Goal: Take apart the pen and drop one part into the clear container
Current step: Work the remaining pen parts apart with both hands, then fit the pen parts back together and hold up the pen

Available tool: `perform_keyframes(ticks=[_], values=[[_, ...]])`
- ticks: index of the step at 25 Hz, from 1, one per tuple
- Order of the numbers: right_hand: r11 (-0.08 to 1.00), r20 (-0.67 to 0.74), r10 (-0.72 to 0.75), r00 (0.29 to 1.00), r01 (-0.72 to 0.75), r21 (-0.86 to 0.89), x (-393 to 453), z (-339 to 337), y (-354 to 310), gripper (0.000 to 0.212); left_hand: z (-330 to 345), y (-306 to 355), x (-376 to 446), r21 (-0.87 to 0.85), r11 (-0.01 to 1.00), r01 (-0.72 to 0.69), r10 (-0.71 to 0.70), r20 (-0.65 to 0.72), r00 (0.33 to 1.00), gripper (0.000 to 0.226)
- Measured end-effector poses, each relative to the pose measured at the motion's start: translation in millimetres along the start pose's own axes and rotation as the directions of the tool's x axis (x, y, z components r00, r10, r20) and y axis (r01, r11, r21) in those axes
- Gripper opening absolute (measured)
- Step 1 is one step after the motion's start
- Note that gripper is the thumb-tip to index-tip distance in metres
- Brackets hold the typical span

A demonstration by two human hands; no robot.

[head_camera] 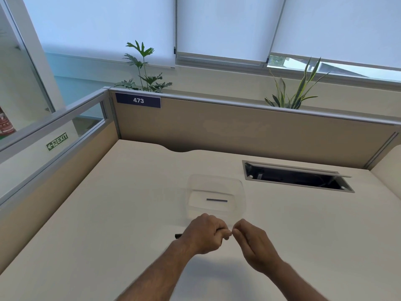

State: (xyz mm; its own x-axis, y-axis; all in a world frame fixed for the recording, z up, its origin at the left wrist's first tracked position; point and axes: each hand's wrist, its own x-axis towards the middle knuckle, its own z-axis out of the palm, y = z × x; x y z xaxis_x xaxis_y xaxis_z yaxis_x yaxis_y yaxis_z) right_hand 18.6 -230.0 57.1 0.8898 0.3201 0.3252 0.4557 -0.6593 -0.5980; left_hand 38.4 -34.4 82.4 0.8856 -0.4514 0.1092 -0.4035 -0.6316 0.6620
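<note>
Both hands hung over the cream surface [121, 203], just in front of the container [216, 197]. The left hand [205, 234] was a closed fist, fingers [225, 234] wrapped around the pen [178, 235]; only its dark tip stuck out on the left side of the fist, the rest hidden in the grip. The right hand [252, 243] sat just beside it, thumb and fingertips drawn together and touching or nearly touching the left fist's fingers. Whether the right fingers pinched anything could not be told; nothing was visible between them.

The container was clear, rectangular, with rounded corners, resting flat on the surface. Inside on its bottom lay a thin dark rod [217, 200], horizontal, roughly centred. It looked like a pen part, but too small to say which.

To the right and farther back, a cable hatch [297, 178] in the surface stood open, lid tilted up. A beige partition [238, 127] closed off the back, with a blue tag [138, 100] reading 473. Two plants [143, 68] showed behind it, under lowered blinds [221, 25]. A green exit sign [57, 141] sat at left.
</note>
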Motion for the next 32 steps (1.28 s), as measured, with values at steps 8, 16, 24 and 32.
perform_keyframes(ticks=[8,16,24,32], values=[[1.000,-0.152,-0.026,0.988,0.028,0.010,-3,11,-6,0.032,0,-1,0,-0.068,0.997,-0.027,0.033,0.087,0.996,0.024],[0.644,0.136,0.593,0.794,-0.568,0.513,12,14,-29,0.052,8,-4,4,0.101,0.989,-0.108,0.137,-0.340,0.930,0.014],[-0.130,0.610,0.705,0.362,-0.780,0.613,22,7,-48,0.049,14,-14,3,0.481,0.833,-0.274,0.498,-0.436,0.750,0.033],[-0.202,0.667,0.667,0.331,-0.782,0.590,22,6,-51,0.045,17,-22,0,0.629,0.717,-0.301,0.631,-0.403,0.662,0.032]])
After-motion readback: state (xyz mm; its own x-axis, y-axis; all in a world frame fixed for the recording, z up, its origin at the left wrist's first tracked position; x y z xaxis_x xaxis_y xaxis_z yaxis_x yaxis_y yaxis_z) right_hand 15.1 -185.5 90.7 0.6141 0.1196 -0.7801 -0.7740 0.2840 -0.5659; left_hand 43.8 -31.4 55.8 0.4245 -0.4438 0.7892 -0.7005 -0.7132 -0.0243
